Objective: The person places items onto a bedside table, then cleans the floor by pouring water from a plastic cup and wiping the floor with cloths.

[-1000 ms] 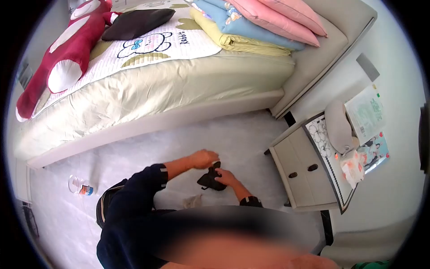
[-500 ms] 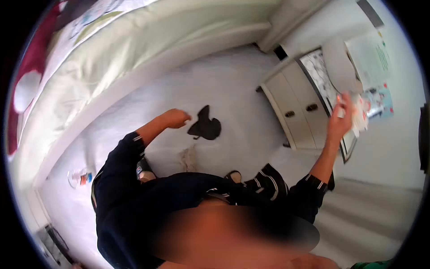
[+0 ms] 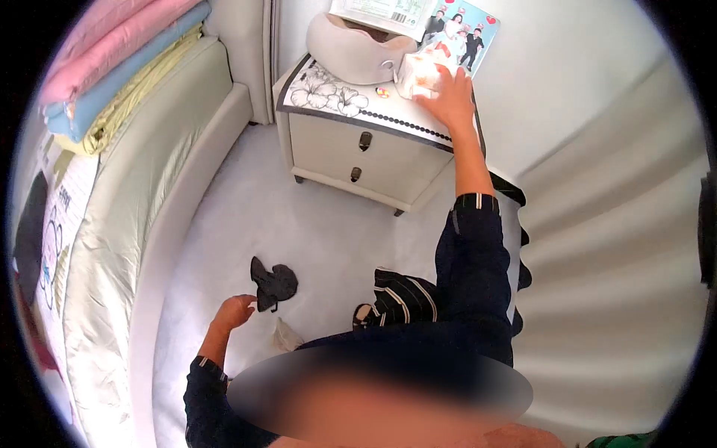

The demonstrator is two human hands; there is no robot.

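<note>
My right hand (image 3: 450,97) reaches up to the nightstand (image 3: 328,145) and grips the near right side of a soft white pack with red-orange print (image 3: 418,73), thumb low and fingers over it. A grey neck pillow (image 3: 351,52) sits just left of the pack. My left hand (image 3: 237,310) hangs low over the floor with its fingers curled together. A small pale bit shows at its fingertips, too small to name. Close to those fingers, a dark crumpled cloth piece (image 3: 276,285) lies on the floor.
Behind the pack are a family picture (image 3: 467,37) and a white-green packet (image 3: 388,15). A small red-orange item (image 3: 382,92) lies on the nightstand. The bed (image 3: 168,142) with folded quilts (image 3: 123,60) runs along the left, a pale curtain (image 3: 597,246) along the right. A pale crumpled cloth (image 3: 285,336) is on the floor.
My view has swung right, toward the nightstand. My right arm is stretched further forward, with the hand at the pack. My left hand stays curled, low by the dark cloth.
</note>
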